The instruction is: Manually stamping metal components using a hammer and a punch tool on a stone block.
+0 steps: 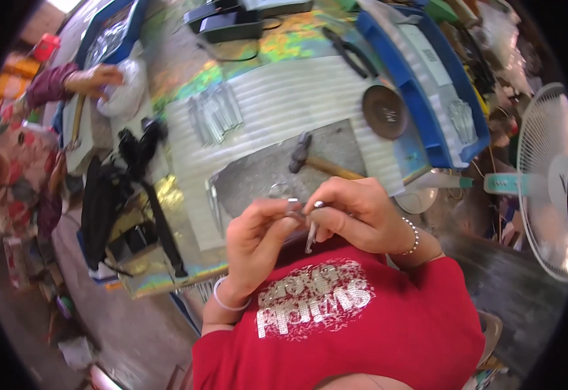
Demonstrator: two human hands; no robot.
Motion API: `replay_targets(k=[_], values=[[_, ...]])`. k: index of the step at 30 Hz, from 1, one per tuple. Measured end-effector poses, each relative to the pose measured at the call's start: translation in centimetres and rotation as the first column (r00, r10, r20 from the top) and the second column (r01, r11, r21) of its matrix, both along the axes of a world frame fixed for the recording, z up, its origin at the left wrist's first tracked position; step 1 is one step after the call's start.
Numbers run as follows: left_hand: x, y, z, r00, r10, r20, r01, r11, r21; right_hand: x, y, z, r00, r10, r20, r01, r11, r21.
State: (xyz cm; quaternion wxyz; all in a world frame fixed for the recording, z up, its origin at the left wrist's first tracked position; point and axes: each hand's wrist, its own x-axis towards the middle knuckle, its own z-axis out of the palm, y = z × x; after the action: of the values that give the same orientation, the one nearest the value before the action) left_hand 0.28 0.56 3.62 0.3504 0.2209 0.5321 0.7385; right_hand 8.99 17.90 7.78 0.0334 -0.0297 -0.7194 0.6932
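Note:
Close to my chest, the two hands meet at the fingertips. My right hand is closed on a slim silver metal piece that points down from its fingers. My left hand pinches a small shiny metal part, mostly hidden by the fingertips, so its kind is unclear. Just beyond the hands lies a grey metal slab. Across it rests a hammer, its wooden handle reaching toward my right hand. Several silver metal pieces lie in a row on a white foam sheet.
A brown round dish holds small bits, with pliers behind it. Blue bins stand at right, near a white fan. At left, another person's hand touches a plastic bag; a black strapped item lies nearer.

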Motion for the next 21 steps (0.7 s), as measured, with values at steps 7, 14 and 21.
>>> replay_targets(k=[7, 14, 21], values=[[0.8, -1.0, -0.1, 0.993, 0.056, -0.107, -0.058, 0.998, -0.022, -0.8, -1.6, -0.7, 0.958, -0.058, -0.282, 0.147, 0.941, 0.305], [1.1, -1.6, -0.1, 0.974, 0.053, -0.222, -0.066, 0.997, -0.049, -0.3, -2.8, -0.5, 0.975, -0.096, -0.203, 0.149, 0.953, 0.264], [1.0, -2.0, 0.4, 0.966, -0.01, -0.259, -0.02, 0.993, -0.114, -0.3, -2.9, -0.6, 0.986, -0.073, -0.15, 0.112, 0.955, 0.275]])
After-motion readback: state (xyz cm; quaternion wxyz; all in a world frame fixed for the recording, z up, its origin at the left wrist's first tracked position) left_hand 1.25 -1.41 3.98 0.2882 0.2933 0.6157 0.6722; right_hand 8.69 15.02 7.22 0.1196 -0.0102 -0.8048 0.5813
